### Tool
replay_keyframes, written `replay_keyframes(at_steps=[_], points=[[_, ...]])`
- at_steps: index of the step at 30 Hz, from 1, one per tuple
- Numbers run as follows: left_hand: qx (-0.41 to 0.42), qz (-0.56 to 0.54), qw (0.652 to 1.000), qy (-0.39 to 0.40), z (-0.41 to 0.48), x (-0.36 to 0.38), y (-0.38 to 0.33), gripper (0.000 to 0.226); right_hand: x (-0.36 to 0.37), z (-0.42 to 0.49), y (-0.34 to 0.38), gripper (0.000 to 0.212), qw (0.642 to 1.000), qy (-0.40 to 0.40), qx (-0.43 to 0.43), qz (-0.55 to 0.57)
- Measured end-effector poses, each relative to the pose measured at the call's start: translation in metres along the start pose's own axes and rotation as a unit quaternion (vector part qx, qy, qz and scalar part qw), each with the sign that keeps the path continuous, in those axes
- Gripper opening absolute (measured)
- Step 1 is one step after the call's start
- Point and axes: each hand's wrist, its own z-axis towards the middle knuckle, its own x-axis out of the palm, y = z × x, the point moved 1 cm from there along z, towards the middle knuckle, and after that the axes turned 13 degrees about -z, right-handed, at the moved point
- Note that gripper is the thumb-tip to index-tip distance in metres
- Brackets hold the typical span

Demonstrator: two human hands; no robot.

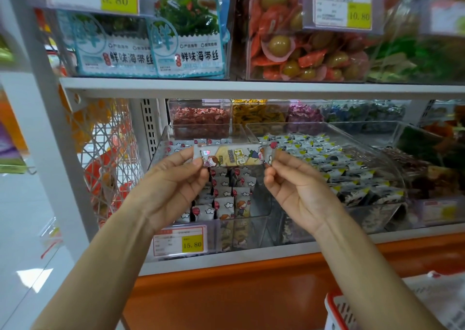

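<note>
A small wrapped snack bar [232, 155] with cartoon figures on its white and yellow wrapper is held level in front of the lower shelf. My left hand [176, 178] pinches its left end between thumb and fingers. My right hand [293, 186] pinches the right end the same way. Right behind and below the bar stands a clear plastic bin [251, 211] filled with several identical wrapped bars.
A second clear bin [372, 141] of black and yellow wrapped snacks sits to the right. A price tag [180, 240] reads 15.80. The upper shelf [251, 88] carries seaweed packs [186, 40] and wrapped olives. A red basket [338, 309] is at the lower right.
</note>
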Motion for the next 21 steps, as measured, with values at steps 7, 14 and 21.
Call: replay_keyframes(at_steps=[7,14,21], points=[[0.039,0.072,0.997,0.002,-0.008,0.006,0.000,0.060,0.001,0.000,-0.002,0.016,0.996,-0.040,-0.039,-0.073],[0.061,0.255,0.965,0.024,-0.013,0.012,0.003,0.033,-0.004,0.001,-0.006,0.006,0.975,-0.065,-0.101,-0.189],[0.069,0.255,0.964,0.017,-0.012,0.011,0.003,0.031,-0.009,0.003,-0.006,0.018,0.943,-0.059,-0.153,-0.291]])
